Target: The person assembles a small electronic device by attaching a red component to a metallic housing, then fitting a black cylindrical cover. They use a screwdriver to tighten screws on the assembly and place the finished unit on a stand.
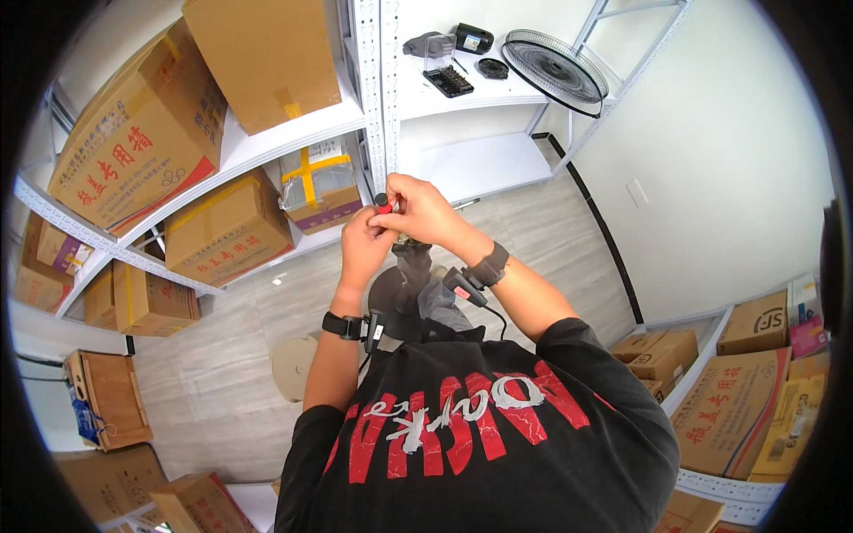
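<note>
Close together in front of my chest, both hands have their fingers closed around a short red-and-black screwdriver-like handle (383, 203). My right hand (425, 213) pinches it from the right side. From the left, my left hand (362, 244) meets it, thumb and fingers bent at its lower part. The tool's lower end is hidden by the hands. Just beneath them a small metallic part (405, 241) shows, atop something dark and upright. Lower down is a dark round shape (386, 291), partly covered by my body.
A white shelf (426, 102) ahead holds a case of bits (448, 81), a black round part (492, 68), a black housing (474, 39) and a fan grille (555, 71). Cardboard boxes (147, 133) fill the left racks; more boxes (733, 409) stand right. A beige round object (289, 369) is on the floor.
</note>
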### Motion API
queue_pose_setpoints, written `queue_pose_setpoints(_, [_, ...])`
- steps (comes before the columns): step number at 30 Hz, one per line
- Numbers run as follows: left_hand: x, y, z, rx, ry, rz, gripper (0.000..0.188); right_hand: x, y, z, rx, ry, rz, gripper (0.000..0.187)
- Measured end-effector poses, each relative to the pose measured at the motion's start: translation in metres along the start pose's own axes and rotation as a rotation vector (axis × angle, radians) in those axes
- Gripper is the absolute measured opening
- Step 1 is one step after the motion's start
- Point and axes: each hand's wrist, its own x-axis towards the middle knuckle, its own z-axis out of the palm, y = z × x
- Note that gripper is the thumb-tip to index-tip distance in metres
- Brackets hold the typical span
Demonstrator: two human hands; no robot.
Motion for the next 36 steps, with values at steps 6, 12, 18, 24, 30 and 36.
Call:
queue_pose_setpoints(6, [0.000, 0.010, -0.006, -0.037, -0.033, 0.026, 0.014, -0.003, -0.023, -0.013, -0.041, -0.058, -0.120, 0.024])
queue_pose_setpoints(12, [0.006, -0.002, -0.013, -0.118, -0.216, -0.086, 0.016, 0.000, -0.006, -0.009, 0.122, -0.062, 0.021, 0.023])
queue_pose_setpoints(18, [0.002, -0.005, -0.001, -0.169, -0.008, -0.028, 0.013, 0.003, -0.002, -0.002, -0.022, 0.088, 0.016, 0.036])
queue_pose_setpoints(24, [0.001, 0.009, -0.010, -0.002, -0.002, 0.050, 0.012, -0.001, -0.015, -0.008, 0.057, -0.017, 0.029, 0.025])
queue_pose_setpoints(30, [0.002, -0.002, -0.014, -0.130, -0.133, 0.011, 0.019, -0.001, -0.009, -0.016, 0.063, -0.076, 0.059, 0.016])
queue_pose_setpoints(36, [-0.001, 0.019, -0.004, -0.048, 0.030, 0.051, 0.021, -0.004, 0.000, 0.006, 0.059, 0.032, 0.008, 0.034])
